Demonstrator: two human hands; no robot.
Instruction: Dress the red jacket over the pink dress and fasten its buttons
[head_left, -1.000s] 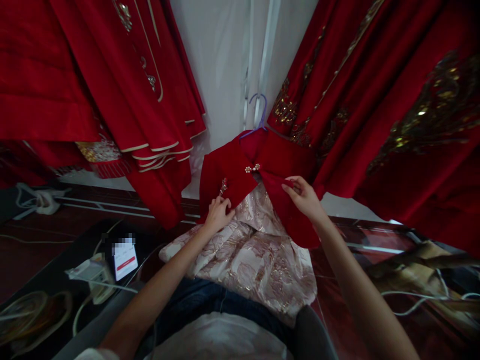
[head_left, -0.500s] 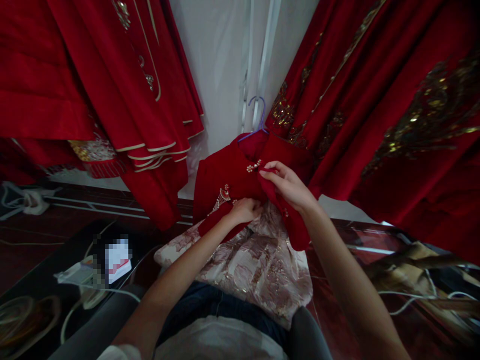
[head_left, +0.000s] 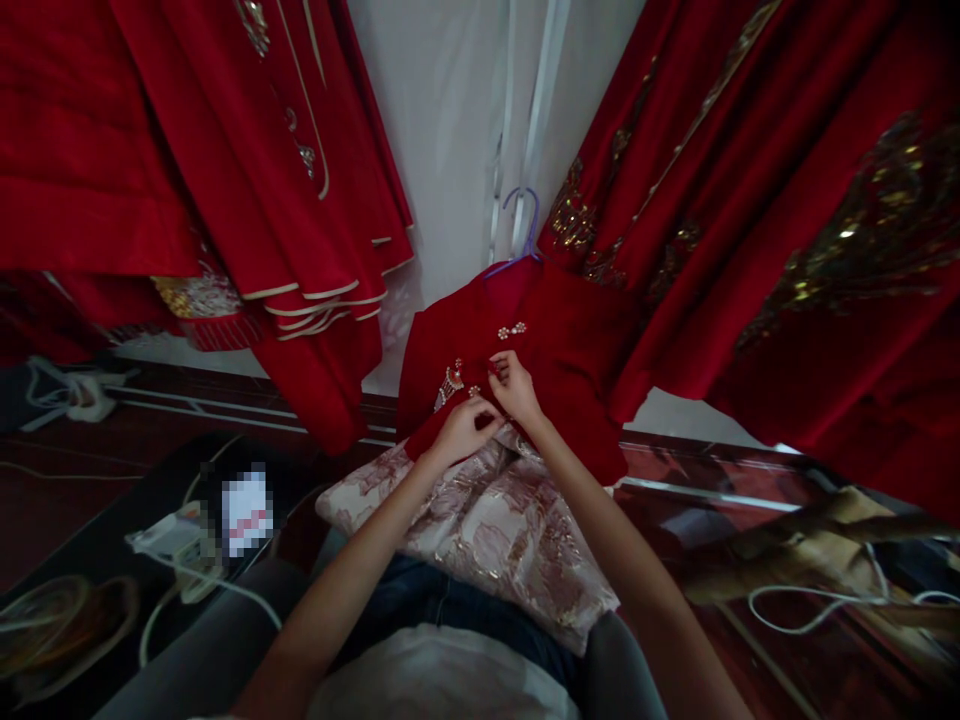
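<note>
Red velvet jacket (head_left: 577, 340) on purple hanger (head_left: 523, 215), hem over brocade skirt (head_left: 487, 520). Left hand (head_left: 461, 430) and right hand (head_left: 516, 385) touching, both pinching front edges together below pearl clasp (head_left: 511, 329), to line up opening.

The small jacket (head_left: 570, 350) is plain deep red, dotted with pearl-white and gold clasps (head_left: 512, 329), on a lilac hanger (head_left: 521, 215). The brocade skirt (head_left: 510, 520) below it is pale cream-pink with a glinting gold floral weave. The robes at left (head_left: 225, 150) are bright red piped in cream, and the robes at right (head_left: 787, 200) are darker red with gold embroidery, against a white wall (head_left: 442, 120).
</note>
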